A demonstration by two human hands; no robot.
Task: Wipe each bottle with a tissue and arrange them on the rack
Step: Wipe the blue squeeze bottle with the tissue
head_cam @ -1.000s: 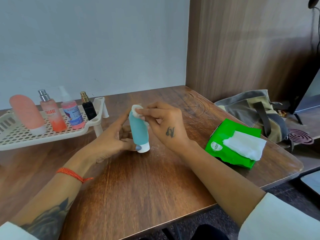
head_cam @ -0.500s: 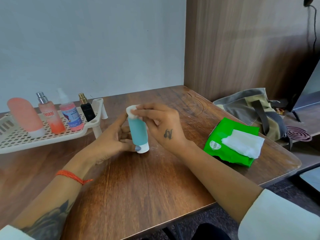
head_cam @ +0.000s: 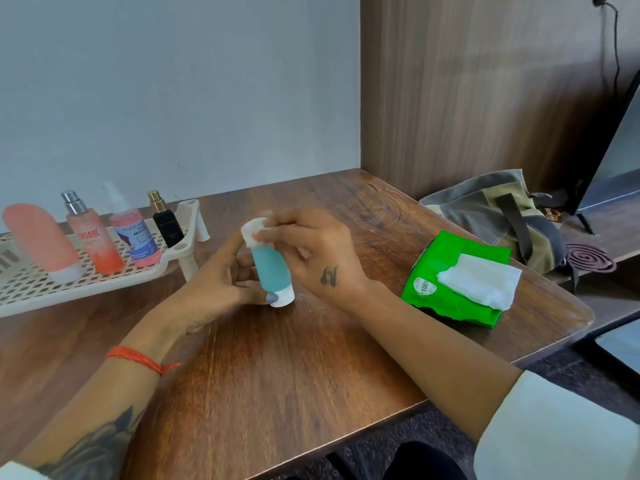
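The teal bottle (head_cam: pixel 270 270) is stood cap-down on the wooden table (head_cam: pixel 294 375), white cap at the bottom, leaning a little, roughly mid-table and just right of the rack (head_cam: pixel 173 252). It's kept on its cap so the table takes the weight and the rounded top end is left free for wiping.

A small wad of tissue (head_cam: pixel 254 230) is pinched in the fingertips of the right hand (head_cam: pixel 311 254) and pressed onto that top end. The left hand (head_cam: pixel 221 282) is wrapped round the bottle from the rack side, thumb down by the cap, so the bottle is steadied while it's rubbed. How many left fingers are actually closed behind the bottle can't really be told, since they're hidden by it.

Left of the bottle, four things are already stood on the rack: a peach tube (head_cam: pixel 38 240), an orange spray bottle (head_cam: pixel 91 237), a pink spray bottle (head_cam: pixel 135 237) and a small black bottle (head_cam: pixel 166 223). So the teal one is probably the last to be cleaned, though only what's in shot can be judged.

Right of the bottle, the green tissue pack (head_cam: pixel 450 289) is left open with a sheet (head_cam: pixel 481 282) pulled out on top, handy for the wiping hand. Beyond that, a canvas bag (head_cam: pixel 491 213) is parked off the table edge.
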